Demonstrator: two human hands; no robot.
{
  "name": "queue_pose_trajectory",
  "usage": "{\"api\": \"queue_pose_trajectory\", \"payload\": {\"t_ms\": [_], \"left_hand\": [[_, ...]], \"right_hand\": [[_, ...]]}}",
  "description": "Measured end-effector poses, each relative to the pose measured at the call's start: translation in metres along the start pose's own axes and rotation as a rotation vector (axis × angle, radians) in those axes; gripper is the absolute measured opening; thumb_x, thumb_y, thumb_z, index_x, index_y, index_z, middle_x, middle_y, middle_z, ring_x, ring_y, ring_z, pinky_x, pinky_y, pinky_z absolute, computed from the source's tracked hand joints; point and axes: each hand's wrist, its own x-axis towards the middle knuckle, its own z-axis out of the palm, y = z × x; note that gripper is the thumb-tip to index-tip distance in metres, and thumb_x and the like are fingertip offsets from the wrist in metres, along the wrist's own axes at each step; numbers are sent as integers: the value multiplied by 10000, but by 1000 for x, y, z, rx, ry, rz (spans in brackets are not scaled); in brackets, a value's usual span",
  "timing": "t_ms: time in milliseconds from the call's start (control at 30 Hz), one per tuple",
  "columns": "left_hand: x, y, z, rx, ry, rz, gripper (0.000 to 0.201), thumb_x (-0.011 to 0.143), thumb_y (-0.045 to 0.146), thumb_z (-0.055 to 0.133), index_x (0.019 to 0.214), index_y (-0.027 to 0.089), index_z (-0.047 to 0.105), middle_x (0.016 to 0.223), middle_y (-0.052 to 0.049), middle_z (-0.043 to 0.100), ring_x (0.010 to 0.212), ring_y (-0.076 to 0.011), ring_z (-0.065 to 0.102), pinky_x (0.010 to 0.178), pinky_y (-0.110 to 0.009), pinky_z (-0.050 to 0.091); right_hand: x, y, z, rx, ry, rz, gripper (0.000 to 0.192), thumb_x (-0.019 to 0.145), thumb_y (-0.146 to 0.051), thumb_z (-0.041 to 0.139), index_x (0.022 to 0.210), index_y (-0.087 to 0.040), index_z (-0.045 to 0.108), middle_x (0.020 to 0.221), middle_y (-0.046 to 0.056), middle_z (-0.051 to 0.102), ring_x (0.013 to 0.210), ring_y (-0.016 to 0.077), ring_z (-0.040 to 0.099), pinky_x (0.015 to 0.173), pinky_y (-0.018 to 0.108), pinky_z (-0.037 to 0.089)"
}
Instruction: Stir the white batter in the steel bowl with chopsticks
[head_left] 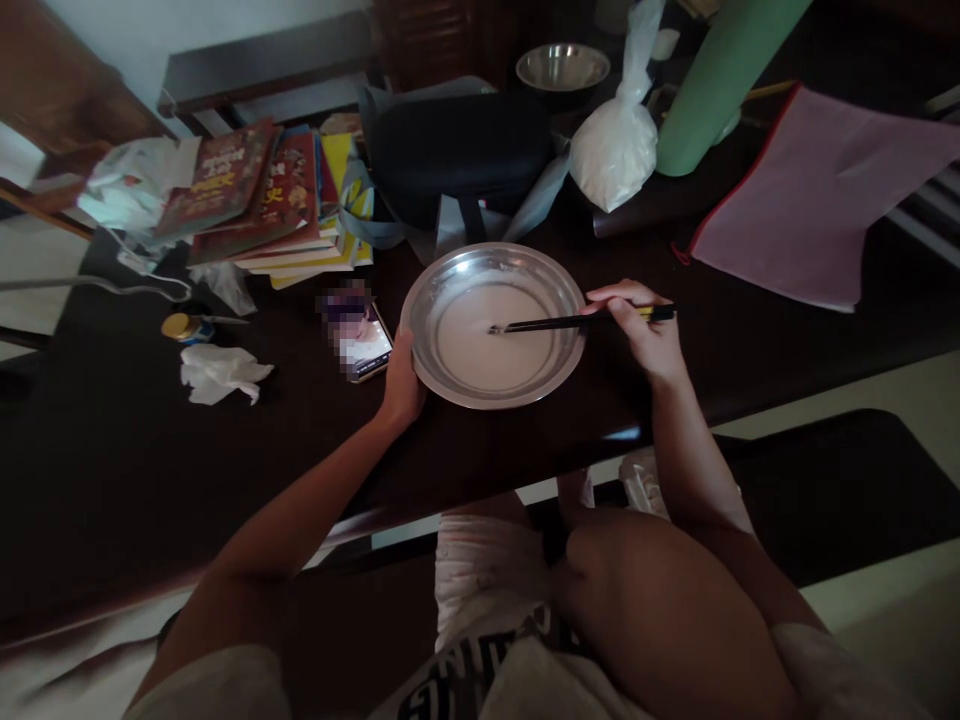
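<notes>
The scene is dim and underexposed; the dark wooden table [150,450] swallows detail into near-black. Soft light seems to come from the upper left, where the pale wall glows. The round steel bowl [562,300] catches a mild sheen on its rim. Edges bend with wide-angle distortion, and the crumpled white plastic bag [127,190] looks smeared.

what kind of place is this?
Likely a home, at a cluttered dark table used for several things: stacked books, a phone, a bag of white powder, and a steel bowl of white liquid stirred with chopsticks.
</notes>
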Motion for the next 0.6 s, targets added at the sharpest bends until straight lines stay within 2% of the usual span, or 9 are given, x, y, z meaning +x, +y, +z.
{"api": "queue_pose_trajectory", "payload": {"t_ms": [100,167,233,300,433,500,600], "left_hand": [[0,1,0,8,8,1,372,829,604,654,910,242,673,1037,-36,746,1243,-242,615,1105,-354,457],[0,1,0,5,5,5,363,833,595,654,903,239,670,1033,-34,747,1223,-246,624,1084,-360,474],[0,2,1,-10,-4,-9,337,840,567,658,923,241,673,1038,-27,747,1197,-236,636,1078,-355,477],[-1,3,2,-20,-1,-29,311,844,535,662,936,239,676,1037,-25,745,1171,-225,644,1073,-346,478],[-1,3,2,-16,6,-32,306,858,534,641,925,238,671,992,-30,742,1125,-235,658,1024,-359,508],[0,2,0,7,2,-25,314,859,551,638,882,239,659,962,-29,738,1135,-235,653,1021,-352,507],[1,0,-3,44,-6,-5,347,860,579,631,834,233,638,944,-33,729,1156,-227,644,1028,-343,498]], "right_hand": [[-1,0,-2,39,80,-4,266,927,-516,616,923,-305,778,741,-13,762,735,186,734,811,389,583],[-1,0,-2,41,20,-8,258,928,-504,619,917,-304,782,733,-12,762,726,184,723,800,384,577],[-2,1,-2,6,-74,-14,246,925,-491,631,950,-304,788,780,-2,780,789,190,722,821,385,571],[-2,1,-1,-19,-108,-17,234,922,-478,643,981,-305,789,846,6,791,857,194,730,841,383,570],[-1,1,-1,27,54,-22,228,922,-492,640,935,-315,784,820,-9,774,800,184,745,814,371,581],[-2,1,-2,54,86,-6,253,922,-514,628,898,-312,780,762,-17,757,726,178,735,782,371,586],[-2,1,-2,39,-36,9,256,918,-507,636,913,-302,790,770,-7,772,757,183,729,785,371,586]]}}
